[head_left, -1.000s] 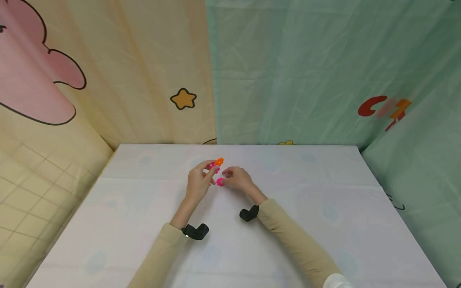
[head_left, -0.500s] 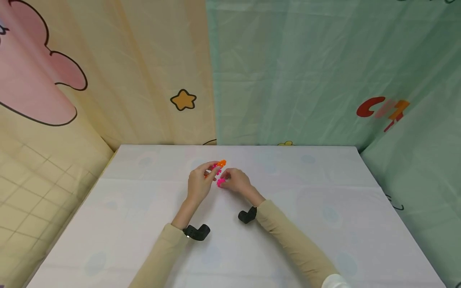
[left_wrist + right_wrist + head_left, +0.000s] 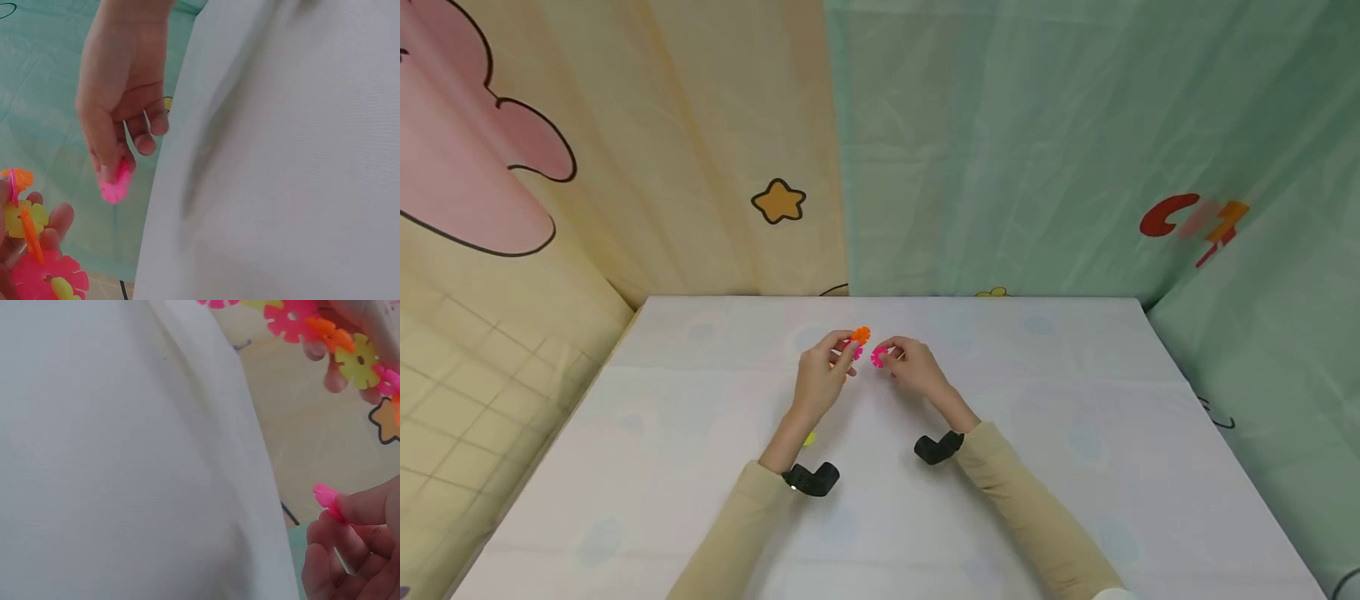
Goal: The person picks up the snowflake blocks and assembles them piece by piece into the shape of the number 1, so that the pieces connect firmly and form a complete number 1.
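My left hand (image 3: pixel 822 379) holds a chain of interlocked, notched plastic snowflake discs in pink, yellow and orange. An orange disc (image 3: pixel 861 334) forms its far end, above the fingertips. In the right wrist view, a yellow disc (image 3: pixel 358 361) and a larger pink disc (image 3: pixel 291 317) sit along the chain, and the left fingers lie behind them. Between thumb and index finger, my right hand (image 3: pixel 917 367) pinches a single pink snowflake disc (image 3: pixel 116 184). That loose disc is apart from the chain, a short gap to its right. The left palm hides part of the chain.
Both hands are above a white-covered table (image 3: pixel 1000 500). A yellow bit (image 3: pixel 809 437) shows beside the left wrist. Black wrist cameras (image 3: pixel 814 480) sit on both wrists. Printed curtains (image 3: pixel 1000 150) hang behind the table and at its sides.
My right hand has moved right and slightly away from me with the pink disc, widening the gap to the chain. The left hand is nearly still; a yellow bit now shows by its wrist.
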{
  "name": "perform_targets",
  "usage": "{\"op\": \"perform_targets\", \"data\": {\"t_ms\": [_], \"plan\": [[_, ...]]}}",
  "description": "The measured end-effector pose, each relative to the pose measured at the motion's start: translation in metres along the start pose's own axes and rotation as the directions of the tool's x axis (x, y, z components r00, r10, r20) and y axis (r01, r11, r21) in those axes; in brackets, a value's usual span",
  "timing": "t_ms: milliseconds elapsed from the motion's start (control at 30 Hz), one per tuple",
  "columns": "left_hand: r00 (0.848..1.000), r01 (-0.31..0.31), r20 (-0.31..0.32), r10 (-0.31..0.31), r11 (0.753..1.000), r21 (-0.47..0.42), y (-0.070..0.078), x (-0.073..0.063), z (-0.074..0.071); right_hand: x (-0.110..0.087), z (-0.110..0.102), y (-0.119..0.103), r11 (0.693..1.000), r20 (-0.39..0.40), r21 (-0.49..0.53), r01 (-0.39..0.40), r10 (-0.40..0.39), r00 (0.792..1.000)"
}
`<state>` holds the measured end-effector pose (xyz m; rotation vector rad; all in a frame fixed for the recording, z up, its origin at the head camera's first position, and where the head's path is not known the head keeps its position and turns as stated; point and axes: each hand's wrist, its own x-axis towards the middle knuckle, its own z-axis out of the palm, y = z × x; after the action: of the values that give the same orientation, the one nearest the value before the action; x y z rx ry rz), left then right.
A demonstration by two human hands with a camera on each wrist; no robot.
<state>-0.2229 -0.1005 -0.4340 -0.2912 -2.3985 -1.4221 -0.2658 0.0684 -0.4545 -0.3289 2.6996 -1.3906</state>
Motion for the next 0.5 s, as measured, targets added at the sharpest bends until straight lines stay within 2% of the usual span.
{"op": "perform_targets", "data": {"t_ms": [100, 233, 500], "plan": [[1.0, 0.001, 0.013, -0.001, 1.0, -0.006, 0.0, 0.001, 0.001, -0.004, -0.01, -0.005, 0.998, -0.068, 0.054, 0.023, -0.019, 0.998], [1.0, -0.003, 0.026, 0.004, 1.0, -0.015, 0.0, 0.0, 0.003, -0.008, -0.021, -0.009, 0.995, -0.143, 0.077, 0.065, -0.054, 0.988], [0.998, -0.017, 0.067, 0.02, 0.999, -0.045, 0.001, -0.001, 0.009, -0.015, -0.037, -0.017, 0.977, -0.222, 0.171, 0.126, -0.086, 0.971]]}}
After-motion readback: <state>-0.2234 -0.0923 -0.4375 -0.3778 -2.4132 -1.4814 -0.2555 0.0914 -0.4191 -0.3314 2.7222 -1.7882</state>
